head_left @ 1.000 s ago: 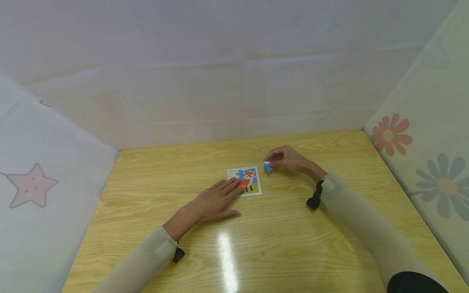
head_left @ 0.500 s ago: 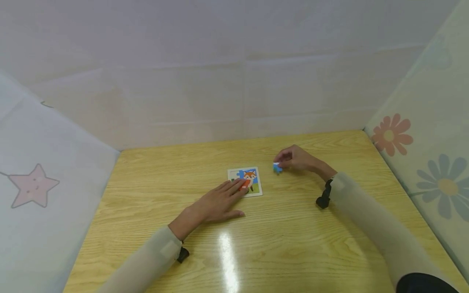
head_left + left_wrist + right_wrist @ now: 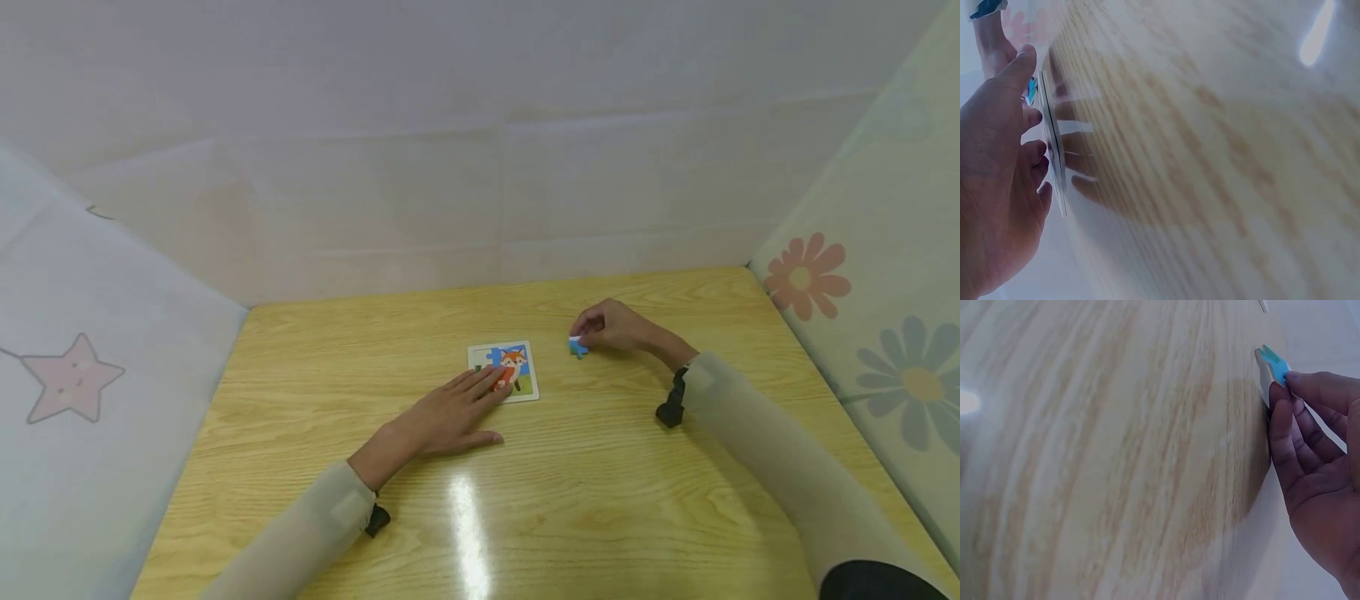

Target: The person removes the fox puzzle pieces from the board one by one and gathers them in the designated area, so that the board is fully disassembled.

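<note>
A small fox jigsaw puzzle [image 3: 527, 385] in a white square frame lies flat near the middle of the table. My left hand [image 3: 453, 414] rests on its lower left part with straight fingers that cover some of the picture. Part of the puzzle's upper left shows pale, bare backing. To the right of the frame, my right hand [image 3: 613, 325] pinches a blue and green puzzle piece [image 3: 577, 347] between thumb and fingers. In the right wrist view that piece [image 3: 1274, 364] is tilted, close over the wood, with the thumb on its printed face.
The wooden table [image 3: 337, 350] has a light glare in front of the hands. White cloth walls [image 3: 375, 192] rise behind it and at both sides, printed with a star on the left and flowers on the right. Each wrist wears a black strap.
My right hand has carried the puzzle piece to the right, away from the frame. The left hand has slid slightly right over the puzzle and stays resting on it.
</note>
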Demonstrator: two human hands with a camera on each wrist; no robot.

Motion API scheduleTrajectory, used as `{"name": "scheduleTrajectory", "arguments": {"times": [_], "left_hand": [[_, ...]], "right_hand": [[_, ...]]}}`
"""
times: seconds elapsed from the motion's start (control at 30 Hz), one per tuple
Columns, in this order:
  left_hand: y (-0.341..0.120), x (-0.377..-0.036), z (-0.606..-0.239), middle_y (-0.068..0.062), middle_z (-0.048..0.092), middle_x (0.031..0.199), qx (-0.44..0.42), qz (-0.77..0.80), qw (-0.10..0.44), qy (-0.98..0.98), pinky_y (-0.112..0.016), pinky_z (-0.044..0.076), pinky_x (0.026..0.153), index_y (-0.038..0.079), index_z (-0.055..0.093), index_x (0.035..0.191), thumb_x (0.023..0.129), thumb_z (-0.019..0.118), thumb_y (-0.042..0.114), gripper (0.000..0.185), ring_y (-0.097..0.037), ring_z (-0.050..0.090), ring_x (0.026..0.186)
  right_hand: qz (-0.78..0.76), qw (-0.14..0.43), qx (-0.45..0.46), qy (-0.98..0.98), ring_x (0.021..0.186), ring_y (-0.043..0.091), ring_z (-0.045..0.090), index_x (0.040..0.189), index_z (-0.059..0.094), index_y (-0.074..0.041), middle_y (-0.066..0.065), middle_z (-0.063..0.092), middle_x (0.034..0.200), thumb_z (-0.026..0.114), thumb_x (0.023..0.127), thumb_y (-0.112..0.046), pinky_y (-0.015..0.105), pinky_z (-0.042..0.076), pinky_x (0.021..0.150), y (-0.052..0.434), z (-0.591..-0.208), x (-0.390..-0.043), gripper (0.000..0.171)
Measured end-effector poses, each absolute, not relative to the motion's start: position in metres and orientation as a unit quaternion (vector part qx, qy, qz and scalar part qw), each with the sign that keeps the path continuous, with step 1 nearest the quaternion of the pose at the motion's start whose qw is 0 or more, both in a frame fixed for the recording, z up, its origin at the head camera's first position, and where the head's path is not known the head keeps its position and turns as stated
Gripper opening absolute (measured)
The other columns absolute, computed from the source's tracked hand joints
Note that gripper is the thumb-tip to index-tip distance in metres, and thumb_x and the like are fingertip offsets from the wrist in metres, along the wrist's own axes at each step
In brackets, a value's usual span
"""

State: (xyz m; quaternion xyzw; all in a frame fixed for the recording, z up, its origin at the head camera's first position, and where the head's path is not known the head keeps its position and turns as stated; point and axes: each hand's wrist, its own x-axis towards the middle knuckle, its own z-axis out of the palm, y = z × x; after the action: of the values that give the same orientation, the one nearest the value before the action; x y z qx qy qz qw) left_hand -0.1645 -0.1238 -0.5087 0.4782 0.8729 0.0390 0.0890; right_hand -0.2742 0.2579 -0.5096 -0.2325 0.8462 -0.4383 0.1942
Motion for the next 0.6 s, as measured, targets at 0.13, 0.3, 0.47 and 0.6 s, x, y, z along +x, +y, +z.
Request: {"name": "scheduleTrajectory", "arguments": {"times": [0.13,0.3,0.47,0.6], "left_hand": [[-0.1243,-0.1656,-0.5111,-0.015,0.009,0.178,0.479,0.038,0.090,0.872,-0.047,0.017,0.133,0.014,0.018,0.171,0.109,0.043,0.063,0.083,-0.031,0.013,0.164],[-0.1252,-0.1661,-0.5112,-0.015,0.009,0.178,0.482,0.038,0.089,0.871,-0.046,0.017,0.133,0.014,0.018,0.171,0.109,0.042,0.064,0.083,-0.030,0.013,0.164],[-0.1257,-0.1670,-0.5118,-0.014,0.007,0.178,0.481,0.030,0.091,0.872,-0.044,0.018,0.132,0.015,0.018,0.171,0.108,0.041,0.065,0.084,-0.029,0.012,0.164],[-0.1264,-0.1673,-0.5134,-0.014,0.006,0.178,0.479,0.030,0.093,0.872,-0.044,0.020,0.132,0.015,0.018,0.171,0.108,0.041,0.066,0.084,-0.029,0.012,0.164]], "right_hand": [[-0.426,0.183,-0.235,0.854,0.089,0.027,0.072,0.108,0.078,0.002,0.015,0.078,0.098,0.077,0.096,-0.002,0.023,0.056,0.075,0.2563,-0.5109,-0.2733,0.013],[-0.411,0.169,-0.242,0.863,0.090,0.028,0.072,0.108,0.078,0.003,0.015,0.078,0.100,0.078,0.095,-0.003,0.023,0.056,0.075,0.2551,-0.5109,-0.2723,0.014],[-0.407,0.167,-0.237,0.866,0.090,0.023,0.072,0.106,0.080,-0.003,0.009,0.078,0.101,0.079,0.095,-0.004,0.024,0.058,0.080,0.2539,-0.5105,-0.2715,0.011],[-0.400,0.166,-0.234,0.871,0.090,0.019,0.072,0.105,0.081,-0.006,0.005,0.078,0.101,0.079,0.095,-0.006,0.026,0.059,0.082,0.2534,-0.5122,-0.2717,0.010]]}}
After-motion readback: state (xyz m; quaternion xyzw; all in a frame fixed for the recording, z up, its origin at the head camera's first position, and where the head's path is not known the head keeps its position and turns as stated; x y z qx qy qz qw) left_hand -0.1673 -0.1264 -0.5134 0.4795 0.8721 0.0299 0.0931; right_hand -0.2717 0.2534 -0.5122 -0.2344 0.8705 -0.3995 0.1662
